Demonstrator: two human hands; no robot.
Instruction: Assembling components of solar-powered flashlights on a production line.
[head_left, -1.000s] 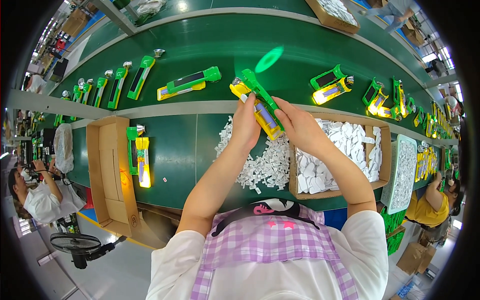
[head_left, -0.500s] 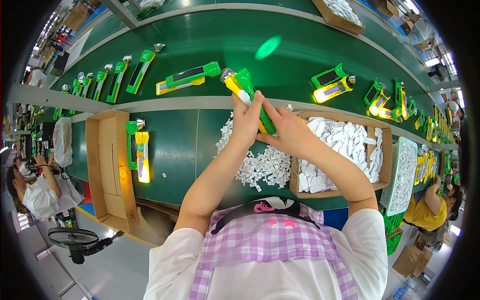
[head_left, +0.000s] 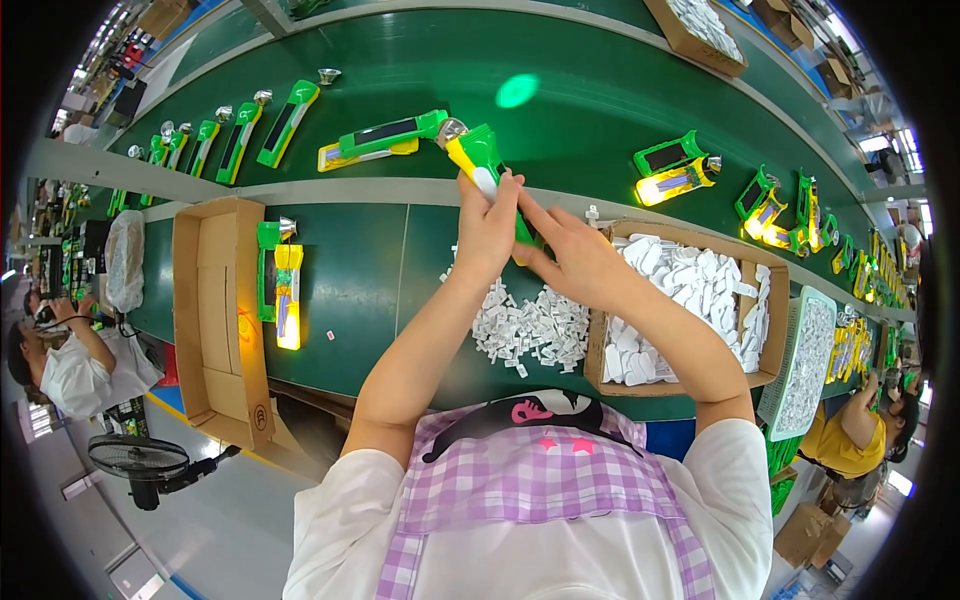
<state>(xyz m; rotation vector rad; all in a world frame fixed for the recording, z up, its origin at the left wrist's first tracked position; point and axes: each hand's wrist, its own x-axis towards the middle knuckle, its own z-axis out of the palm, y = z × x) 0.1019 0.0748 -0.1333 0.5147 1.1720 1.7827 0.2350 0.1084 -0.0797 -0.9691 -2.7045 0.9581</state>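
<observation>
A green and yellow flashlight (head_left: 474, 155) with a white side strip is held between my two hands, its silvery reflector end pointing away from me. My left hand (head_left: 487, 228) is closed around the flashlight's left side. The fingers of my right hand (head_left: 572, 258) press on the lower right part of its body, and the palms hide much of it. Just beyond, another flashlight lies as two shells, a green half (head_left: 392, 133) leaning on a yellow half (head_left: 368, 155). Below my hands is a heap of small white plastic pieces (head_left: 530, 325).
A cardboard box (head_left: 597, 350) of white oval parts stands right of the heap, a pale basket (head_left: 798, 360) of clear pieces beyond it. At left are an opened flashlight (head_left: 287, 300) and a shallow carton (head_left: 215, 385). Flashlights line the far bench. Co-workers sit at both sides.
My hands stay on the flashlight, which has tilted slightly. The green light spot on the bench has shifted a little to the left, and the whole view has moved slightly.
</observation>
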